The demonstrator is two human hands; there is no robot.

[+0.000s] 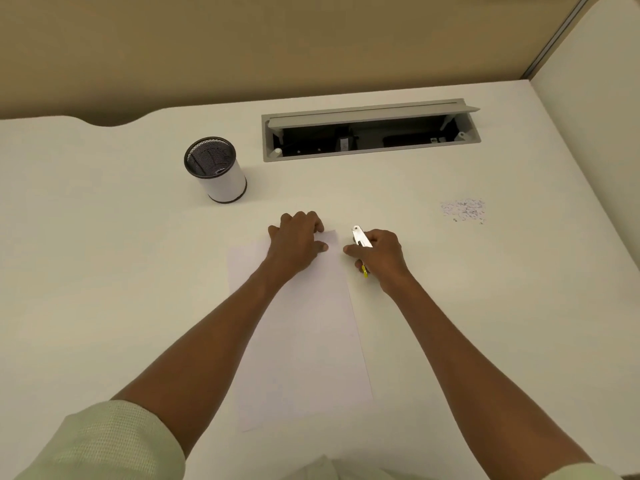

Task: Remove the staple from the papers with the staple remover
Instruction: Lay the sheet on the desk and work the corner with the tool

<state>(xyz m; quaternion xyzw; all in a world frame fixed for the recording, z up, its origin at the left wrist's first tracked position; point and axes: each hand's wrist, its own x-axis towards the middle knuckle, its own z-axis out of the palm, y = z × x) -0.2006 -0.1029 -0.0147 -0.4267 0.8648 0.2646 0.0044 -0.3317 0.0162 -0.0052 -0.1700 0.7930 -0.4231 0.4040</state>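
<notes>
Our left hand (298, 237) rests on the far end of the papers (301, 334), knuckles up and fingers bent so that the tips press down on the sheet near its top right corner; we cannot see a pinch, only pressure from above. Our right hand (379, 256) sits just beside it at 3 o'clock, off the right edge of the papers, with its fingers curled round the staple remover (361, 239). The remover's silver metal tip sticks out of the fist toward 11 o'clock, and a bit of yellow shows below the hand at 7 o'clock. The thumb of that hand points toward the paper's edge, close to our left thumb but apart from it. We cannot make out the staple itself; the corner is too small and partly covered.

The papers lie flat on the white desk (104, 271), long side running away from us, tilted slightly. At 10 o'clock from the hands stands a mesh pen cup (216, 171) with a white wrap, upright. At 12 to 1 o'clock an open cable hatch (370, 133) is set into the desk, its grey lid raised. At 2 o'clock, well apart, lies a scatter of loose staples (464, 210).
</notes>
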